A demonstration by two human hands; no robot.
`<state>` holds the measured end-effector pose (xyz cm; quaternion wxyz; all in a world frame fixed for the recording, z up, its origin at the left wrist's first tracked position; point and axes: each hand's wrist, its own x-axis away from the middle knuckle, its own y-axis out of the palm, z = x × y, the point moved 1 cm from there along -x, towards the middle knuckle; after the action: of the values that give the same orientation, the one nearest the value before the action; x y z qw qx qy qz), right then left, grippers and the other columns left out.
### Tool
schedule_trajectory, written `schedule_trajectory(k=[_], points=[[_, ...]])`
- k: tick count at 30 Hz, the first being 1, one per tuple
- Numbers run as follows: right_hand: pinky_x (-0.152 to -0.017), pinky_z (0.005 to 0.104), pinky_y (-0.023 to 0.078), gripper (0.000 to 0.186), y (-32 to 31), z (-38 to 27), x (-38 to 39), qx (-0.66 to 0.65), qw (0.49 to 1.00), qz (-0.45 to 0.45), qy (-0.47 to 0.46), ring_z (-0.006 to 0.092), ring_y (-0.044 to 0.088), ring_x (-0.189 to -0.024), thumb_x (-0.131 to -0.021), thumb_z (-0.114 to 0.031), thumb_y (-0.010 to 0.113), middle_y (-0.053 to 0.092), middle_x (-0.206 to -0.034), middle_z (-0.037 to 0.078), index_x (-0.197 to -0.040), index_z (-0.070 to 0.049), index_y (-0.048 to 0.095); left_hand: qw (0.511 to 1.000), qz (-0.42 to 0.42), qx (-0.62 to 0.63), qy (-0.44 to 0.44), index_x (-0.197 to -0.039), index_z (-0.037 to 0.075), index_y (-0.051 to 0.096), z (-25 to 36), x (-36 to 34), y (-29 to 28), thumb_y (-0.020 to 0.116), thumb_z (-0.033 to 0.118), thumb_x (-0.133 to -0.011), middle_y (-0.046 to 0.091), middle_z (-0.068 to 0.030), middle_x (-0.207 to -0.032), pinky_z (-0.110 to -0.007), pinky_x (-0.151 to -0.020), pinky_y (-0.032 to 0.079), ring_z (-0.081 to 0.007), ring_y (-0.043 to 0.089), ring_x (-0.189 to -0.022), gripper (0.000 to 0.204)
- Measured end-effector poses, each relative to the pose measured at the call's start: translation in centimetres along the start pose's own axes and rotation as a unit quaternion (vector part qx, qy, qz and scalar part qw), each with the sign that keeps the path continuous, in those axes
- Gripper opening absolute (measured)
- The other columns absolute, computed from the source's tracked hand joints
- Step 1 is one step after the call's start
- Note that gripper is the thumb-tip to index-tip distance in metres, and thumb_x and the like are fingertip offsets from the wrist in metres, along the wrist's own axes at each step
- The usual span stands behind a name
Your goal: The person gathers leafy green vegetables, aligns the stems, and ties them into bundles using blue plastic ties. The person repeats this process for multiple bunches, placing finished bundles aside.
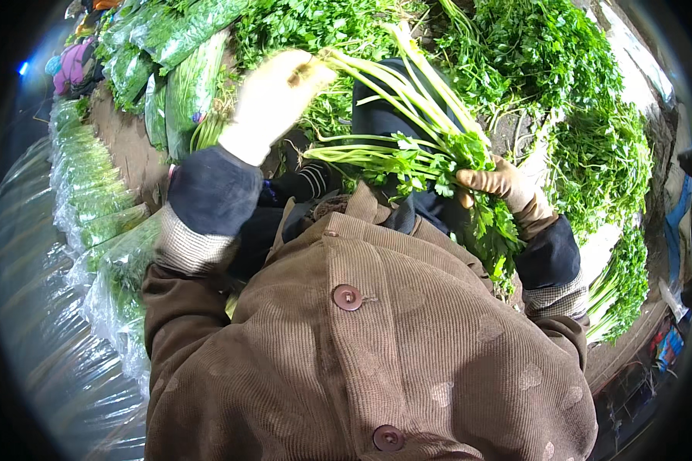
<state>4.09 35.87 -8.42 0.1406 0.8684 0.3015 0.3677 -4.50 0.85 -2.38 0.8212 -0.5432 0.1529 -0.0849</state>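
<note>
The right hand [509, 187] grasps a bunch of green stems [460, 150] by its leafy part, fingers wrapped around it, some leaves hanging below the hand. From that grip the bunch's long axis runs forward and leftward, pale stems fanning toward the left hand [277, 96]. The 2 hands sit toward opposite ends: right nearer the leaves, left at the stem tips, its hold impossible to tell in the glare. Loose greens [603, 146] lie right of the right hand; film-wrapped bundles [100, 180] left of the left.
</note>
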Motion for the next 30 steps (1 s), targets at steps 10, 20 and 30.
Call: schedule_trajectory(k=[10, 20, 30], points=[[-0.069, 0.0286, 0.049, 0.038, 0.5, -1.3, 1.2, 0.003, 0.999, 0.025, -0.046, 0.0153, 0.063, -0.071, -0.090, -0.030, 0.076, 0.067, -0.080, 0.006, -0.114, -0.002, 0.064, 0.967, 0.025, -0.119, 0.225, -0.096, 0.013, 0.068, 1.1, -1.1, 2.8, 0.058, 0.017, -0.090, 0.070, -0.0056, -0.084, -0.037, -0.064, 0.054, -0.0257, 0.069, -0.075, 0.012], [-0.069, 0.0276, 0.047, 0.037, 0.1, -0.9, 0.1, -0.008, 0.998, 0.005, -0.054, 0.0141, 0.061, -0.073, -0.092, -0.035, 0.072, 0.067, -0.082, 0.005, -0.111, -0.003, 0.065, 0.982, -0.034, 0.116, 0.145, -0.114, 0.007, 0.065, 4.8, 1.9, 2.3, 0.077, 0.026, -0.084, 0.063, -0.0106, -0.116, -0.038, -0.102, 0.045, -0.0292, 0.058, -0.116, 0.038], [-0.062, 0.0245, 0.044, 0.035, 0.3, -1.3, 1.7, -0.058, 0.995, 0.058, -0.059, 0.0109, 0.057, -0.067, -0.091, -0.032, 0.073, 0.063, -0.075, 0.004, -0.109, -0.003, 0.066, 0.980, 0.189, 0.056, -0.008, -0.090, 0.009, 0.067, 2.6, -2.2, -1.6, 0.072, 0.012, -0.084, 0.070, -0.0066, -0.096, -0.037, -0.087, 0.049, -0.0258, 0.064, -0.097, 0.009]])
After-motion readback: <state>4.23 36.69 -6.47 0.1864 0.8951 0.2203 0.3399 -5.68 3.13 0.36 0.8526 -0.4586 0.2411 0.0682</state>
